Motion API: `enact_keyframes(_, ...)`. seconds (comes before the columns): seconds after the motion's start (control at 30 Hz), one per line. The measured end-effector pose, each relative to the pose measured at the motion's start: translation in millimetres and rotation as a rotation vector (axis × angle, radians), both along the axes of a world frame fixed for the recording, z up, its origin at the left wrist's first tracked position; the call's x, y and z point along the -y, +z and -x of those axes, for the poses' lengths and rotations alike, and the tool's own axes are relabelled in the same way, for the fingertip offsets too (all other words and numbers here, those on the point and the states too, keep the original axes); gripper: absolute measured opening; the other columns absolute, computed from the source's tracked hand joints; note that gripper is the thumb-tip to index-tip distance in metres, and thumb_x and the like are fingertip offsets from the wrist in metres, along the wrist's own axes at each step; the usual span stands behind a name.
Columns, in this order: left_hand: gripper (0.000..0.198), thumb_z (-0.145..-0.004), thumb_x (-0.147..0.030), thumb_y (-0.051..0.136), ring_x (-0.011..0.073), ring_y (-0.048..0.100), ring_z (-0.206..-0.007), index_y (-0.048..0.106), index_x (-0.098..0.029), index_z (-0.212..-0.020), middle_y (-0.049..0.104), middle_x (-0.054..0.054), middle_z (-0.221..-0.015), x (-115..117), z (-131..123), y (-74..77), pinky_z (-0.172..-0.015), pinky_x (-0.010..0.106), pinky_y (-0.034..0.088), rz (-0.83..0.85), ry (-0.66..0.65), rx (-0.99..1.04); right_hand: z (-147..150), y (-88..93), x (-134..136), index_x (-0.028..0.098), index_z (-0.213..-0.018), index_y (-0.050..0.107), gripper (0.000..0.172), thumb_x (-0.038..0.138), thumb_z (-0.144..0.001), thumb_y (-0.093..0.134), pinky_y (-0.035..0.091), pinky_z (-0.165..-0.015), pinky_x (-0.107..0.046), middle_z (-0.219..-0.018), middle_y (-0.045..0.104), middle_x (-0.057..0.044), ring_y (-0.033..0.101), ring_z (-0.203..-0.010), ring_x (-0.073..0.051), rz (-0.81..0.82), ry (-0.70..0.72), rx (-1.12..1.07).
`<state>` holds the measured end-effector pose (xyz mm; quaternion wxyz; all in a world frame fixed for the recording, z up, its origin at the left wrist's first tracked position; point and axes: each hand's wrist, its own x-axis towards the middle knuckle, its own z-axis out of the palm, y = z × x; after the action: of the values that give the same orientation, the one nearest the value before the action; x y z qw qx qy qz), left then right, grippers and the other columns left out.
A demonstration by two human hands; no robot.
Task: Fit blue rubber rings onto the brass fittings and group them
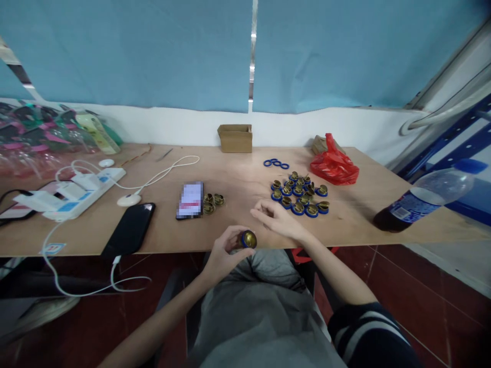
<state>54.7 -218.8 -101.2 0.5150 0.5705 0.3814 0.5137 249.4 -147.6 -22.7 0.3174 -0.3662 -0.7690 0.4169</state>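
My left hand [229, 250] holds a round gold-coloured metal part with a blue ring [249, 239] between thumb and fingers, at the table's front edge. Just right of it, my right hand [274, 217] hovers with its fingers curled together; whatever they may pinch is hidden. Beyond the right hand lies a cluster of similar gold parts seated in blue rings [299, 191]. Behind that cluster are several loose blue rings [276, 163]. To the left, 3 gold parts without visible blue rings [213, 202] lie beside a phone with a lit screen [190, 200].
A small cardboard box [236, 139] stands at the back. On the right are a red plastic bag [335, 164] and a leaning cola bottle [425, 197]. A dark phone [131, 228], a power strip [86, 191] with cables and several clear bottles [42, 148] occupy the left.
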Motion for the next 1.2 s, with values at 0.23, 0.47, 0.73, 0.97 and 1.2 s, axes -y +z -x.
enact_keyframes(0.23,0.045,-0.077,-0.027,0.082,0.0232,0.072,-0.103,0.069,-0.02,-0.119,0.076,0.008,-0.109,3.9,-2.1,2.6,-0.09,0.033,0.056,0.067,-0.065,0.037,-14.9,-28.9,61.2,0.024,-0.082,0.051,0.04,0.061,-0.098,0.053,0.037,-0.055,-0.028,-0.064,0.053,0.004,0.045,-0.048,-0.012,0.373,0.137,-0.363)
enact_keyframes(0.47,0.049,-0.07,-0.022,0.086,0.0222,0.071,-0.097,0.073,-0.021,-0.117,0.077,0.007,-0.105,11.3,-8.9,4.3,-0.083,0.03,0.055,0.124,-0.122,0.046,-25.9,-50.1,69.0,0.023,-0.083,0.051,0.038,0.057,-0.097,0.058,0.028,-0.048,-0.026,-0.062,0.048,0.005,0.036,-0.047,-0.01,0.475,0.133,-0.443)
enact_keyframes(0.73,0.047,-0.066,-0.017,0.086,0.0196,0.068,-0.092,0.073,-0.018,-0.111,0.076,0.005,-0.098,16.2,-13.2,12.7,-0.08,0.027,0.052,0.167,-0.114,0.083,-23.9,-50.5,67.5,0.02,-0.087,0.052,0.034,0.05,-0.098,0.061,0.03,-0.051,-0.022,-0.063,0.045,0.007,0.037,-0.052,-0.008,0.4,0.155,-0.4)
enact_keyframes(0.97,0.045,-0.067,-0.015,0.086,0.0199,0.067,-0.095,0.072,-0.02,-0.11,0.075,0.004,-0.1,16.1,-14.6,13.0,-0.081,0.027,0.051,0.174,-0.128,0.085,-27.6,-49.2,68.5,0.02,-0.09,0.052,0.027,0.044,-0.099,0.062,0.031,-0.055,-0.022,-0.069,0.045,0.006,0.04,-0.058,-0.009,0.353,0.189,-0.341)
enact_keyframes(1.2,0.045,-0.072,-0.017,0.084,0.019,0.067,-0.095,0.069,-0.019,-0.114,0.072,0.004,-0.099,16.0,-14.5,8.8,-0.082,0.029,0.052,0.105,-0.151,0.065,-26.3,-45.9,71.9,0.019,-0.089,0.053,0.02,0.035,-0.1,0.058,0.041,-0.067,-0.025,-0.079,0.05,0.002,0.048,-0.07,-0.012,0.12,0.142,-0.246)
